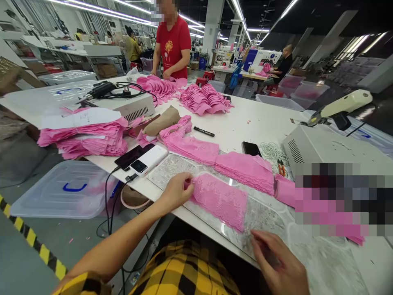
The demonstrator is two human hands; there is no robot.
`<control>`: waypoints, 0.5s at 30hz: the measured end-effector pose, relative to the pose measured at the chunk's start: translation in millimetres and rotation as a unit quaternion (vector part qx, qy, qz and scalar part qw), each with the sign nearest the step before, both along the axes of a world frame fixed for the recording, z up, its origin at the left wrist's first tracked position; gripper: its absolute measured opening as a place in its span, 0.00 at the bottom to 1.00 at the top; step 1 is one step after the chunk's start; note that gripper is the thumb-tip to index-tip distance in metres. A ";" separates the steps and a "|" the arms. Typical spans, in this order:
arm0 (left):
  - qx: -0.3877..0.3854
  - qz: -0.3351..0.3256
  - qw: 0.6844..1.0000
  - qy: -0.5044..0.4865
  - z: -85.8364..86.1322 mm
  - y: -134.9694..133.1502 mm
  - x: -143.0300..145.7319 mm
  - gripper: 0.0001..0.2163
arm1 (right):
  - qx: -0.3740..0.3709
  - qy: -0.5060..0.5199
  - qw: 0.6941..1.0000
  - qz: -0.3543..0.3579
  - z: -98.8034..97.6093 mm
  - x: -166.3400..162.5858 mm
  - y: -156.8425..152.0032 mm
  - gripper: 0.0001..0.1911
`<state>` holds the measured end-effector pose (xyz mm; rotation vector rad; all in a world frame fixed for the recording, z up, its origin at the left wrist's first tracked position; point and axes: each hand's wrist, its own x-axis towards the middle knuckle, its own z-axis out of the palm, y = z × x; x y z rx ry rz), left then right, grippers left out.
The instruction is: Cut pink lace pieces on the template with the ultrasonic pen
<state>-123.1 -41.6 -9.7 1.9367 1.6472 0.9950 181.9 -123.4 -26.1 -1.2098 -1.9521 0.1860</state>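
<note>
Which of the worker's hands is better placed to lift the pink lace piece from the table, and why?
Left. The left hand already pinches the edge of the pink lace piece, while the right hand rests on the table beside its corner.

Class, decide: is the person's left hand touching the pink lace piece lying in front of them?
Touching. The head view shows the left hand with fingertips pinching the near end of the pink lace piece.
</note>
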 end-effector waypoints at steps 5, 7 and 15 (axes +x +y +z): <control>0.030 0.025 0.999 0.035 -17.4 -20.7 -7.7 0.06 | 0.036 -0.057 0.996 0.050 -1.6 -26.5 31.8 0.10; 0.036 0.023 0.998 0.049 -18.5 -24.6 -9.6 0.06 | 0.044 -0.074 0.995 0.057 -6.4 -23.6 34.5 0.12; 0.115 -0.167 0.966 0.159 -11.7 -22.1 -52.9 0.15 | 0.065 -0.124 0.982 0.130 -30.1 2.2 47.8 0.11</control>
